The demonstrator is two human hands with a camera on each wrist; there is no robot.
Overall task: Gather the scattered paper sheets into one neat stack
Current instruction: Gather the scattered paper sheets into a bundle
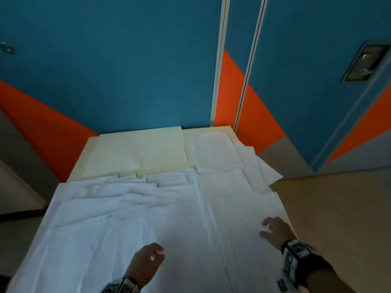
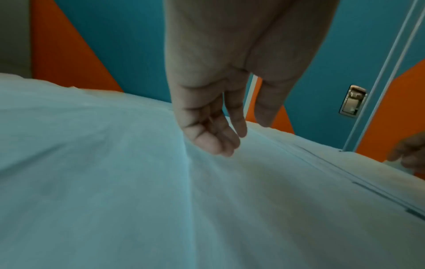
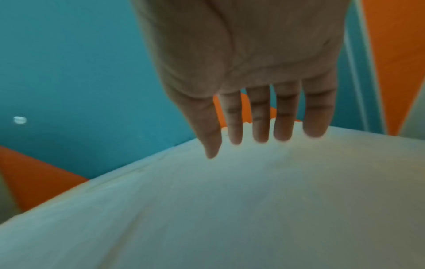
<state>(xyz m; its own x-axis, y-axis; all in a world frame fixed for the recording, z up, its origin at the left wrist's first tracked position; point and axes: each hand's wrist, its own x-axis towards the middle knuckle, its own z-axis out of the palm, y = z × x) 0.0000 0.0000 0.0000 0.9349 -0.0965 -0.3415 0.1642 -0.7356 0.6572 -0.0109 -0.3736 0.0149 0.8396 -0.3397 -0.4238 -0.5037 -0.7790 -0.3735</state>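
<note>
The left hand (image 2: 214, 116) has its fingers loosely curled, tips grazing a ridge in the paper sheets (image 1: 131, 218); the right hand (image 1: 275, 230) is spread flat near their right edge. The sheets blanket the table (image 1: 338, 218). Better, I'd say, to sweep both palms inward together.

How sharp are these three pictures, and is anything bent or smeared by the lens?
Head view: soft, wide-angle bends the door frame; paper sheets pale with faint creases. Left wrist view: left hand fairly clear, sheets streaked. Right wrist view: right hand blurred, fingertips hazy.
</note>
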